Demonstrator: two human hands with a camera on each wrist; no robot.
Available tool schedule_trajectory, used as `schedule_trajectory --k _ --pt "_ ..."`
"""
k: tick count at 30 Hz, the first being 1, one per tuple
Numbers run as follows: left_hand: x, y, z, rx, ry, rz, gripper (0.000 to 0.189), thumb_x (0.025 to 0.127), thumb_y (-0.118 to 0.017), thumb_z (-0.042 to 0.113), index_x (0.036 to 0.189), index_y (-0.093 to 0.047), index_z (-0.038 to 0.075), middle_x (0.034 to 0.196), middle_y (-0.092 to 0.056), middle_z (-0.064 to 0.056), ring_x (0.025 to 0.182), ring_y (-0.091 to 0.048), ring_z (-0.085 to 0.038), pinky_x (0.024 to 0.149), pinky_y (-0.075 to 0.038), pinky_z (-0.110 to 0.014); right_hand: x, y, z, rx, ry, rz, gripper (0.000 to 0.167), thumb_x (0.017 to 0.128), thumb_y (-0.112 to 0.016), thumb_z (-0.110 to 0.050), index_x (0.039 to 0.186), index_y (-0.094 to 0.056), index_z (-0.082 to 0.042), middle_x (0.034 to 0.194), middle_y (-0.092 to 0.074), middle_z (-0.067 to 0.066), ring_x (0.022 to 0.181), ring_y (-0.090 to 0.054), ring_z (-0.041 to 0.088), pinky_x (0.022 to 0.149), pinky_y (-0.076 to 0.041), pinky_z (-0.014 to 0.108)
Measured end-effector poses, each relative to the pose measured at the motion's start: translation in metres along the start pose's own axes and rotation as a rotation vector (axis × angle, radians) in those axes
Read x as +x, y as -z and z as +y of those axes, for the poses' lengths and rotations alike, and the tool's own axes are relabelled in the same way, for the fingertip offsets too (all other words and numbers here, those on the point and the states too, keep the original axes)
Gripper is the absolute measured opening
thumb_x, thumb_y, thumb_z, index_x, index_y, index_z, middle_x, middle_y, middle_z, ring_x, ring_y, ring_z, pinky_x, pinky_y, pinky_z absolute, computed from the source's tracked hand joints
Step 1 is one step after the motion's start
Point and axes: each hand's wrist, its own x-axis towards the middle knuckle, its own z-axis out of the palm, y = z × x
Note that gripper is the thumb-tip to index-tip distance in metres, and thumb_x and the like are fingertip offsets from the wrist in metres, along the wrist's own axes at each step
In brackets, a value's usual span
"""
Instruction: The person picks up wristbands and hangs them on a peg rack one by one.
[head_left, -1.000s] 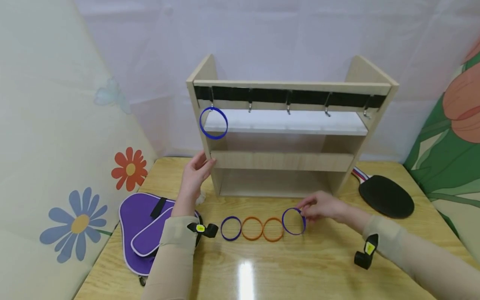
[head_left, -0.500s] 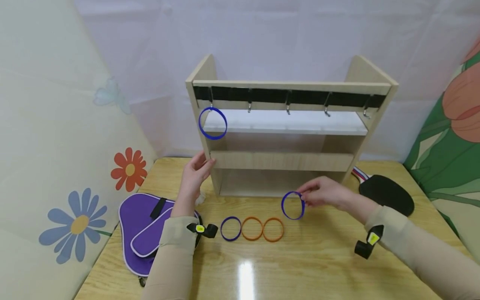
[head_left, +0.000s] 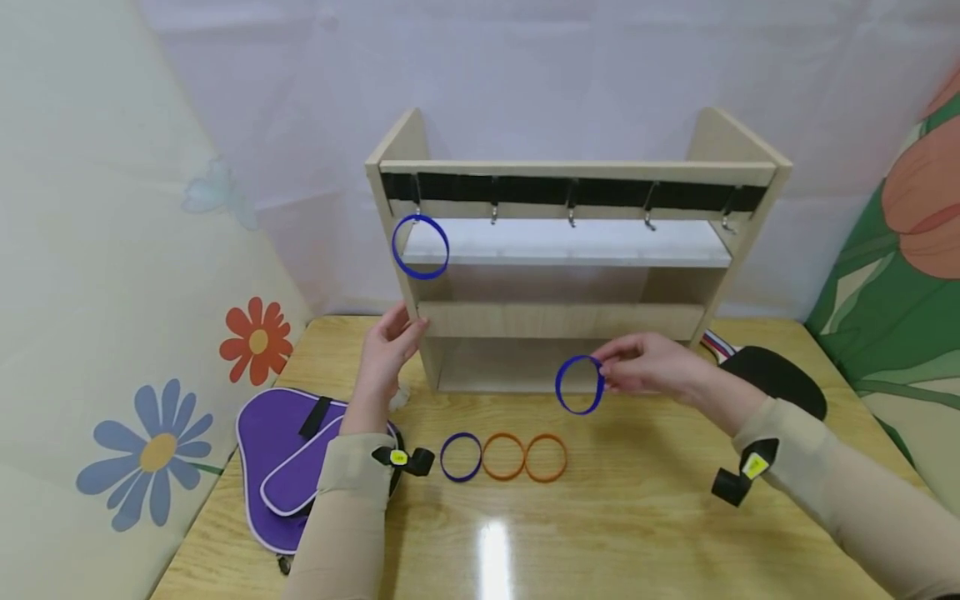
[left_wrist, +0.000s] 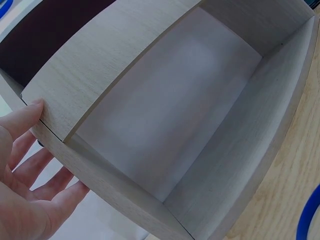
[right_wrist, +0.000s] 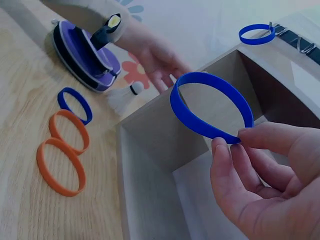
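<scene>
My right hand (head_left: 648, 367) pinches a blue silicone wristband (right_wrist: 192, 121) between thumb and fingertips. It holds the band upright above the table, before the lower part of a wooden shelf (head_left: 562, 321). My left hand (head_left: 386, 350) grips the shelf's left side panel, thumb on the front and fingers along the outer side. Another blue wristband (head_left: 424, 276) hangs from the leftmost hook of the row on the shelf's top rail. On the table lie a third blue wristband (head_left: 461, 480) and two orange wristbands (head_left: 503, 478) in a row.
A purple paddle case (head_left: 273, 433) lies left, beneath the left forearm. A shuttlecock (right_wrist: 125, 97) stands by the shelf's left side. Beyond the right forearm is a black table tennis paddle (head_left: 776, 375), partly covered. Several metal hooks (head_left: 572, 218) line the black strip.
The right hand has raised the blue wristband off the table, away from the row and towards the shelf. The left hand keeps its hold on the side panel. The view shifts slightly.
</scene>
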Motion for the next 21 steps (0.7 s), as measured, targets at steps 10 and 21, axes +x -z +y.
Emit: schedule_trajectory --k 10,21 --pt "0.002 0.001 -0.002 0.002 0.010 0.009 0.059 0.097 -0.063 0.028 0.151 -0.042 0.019 0.157 -0.042 -0.006 0.143 -0.040 -0.025 0.116 -0.033 -0.051 -0.001 -0.005 -0.018 0.053 0.078 -0.014 0.035 0.095 -0.057 0.003 0.127 -0.049 0.013 0.099 -0.066 0.006 0.090 -0.068 0.016 0.088 -0.058 0.030" --pt "0.002 -0.001 -0.002 0.001 0.008 0.015 0.058 0.097 -0.064 0.028 0.151 -0.043 0.018 0.156 -0.042 -0.007 0.143 -0.041 -0.026 0.116 -0.034 -0.050 -0.001 -0.016 -0.040 0.194 0.174 0.042 0.028 0.094 -0.055 0.009 0.122 -0.053 0.009 0.094 -0.069 0.004 0.090 -0.069 0.017 0.087 -0.058 0.028"
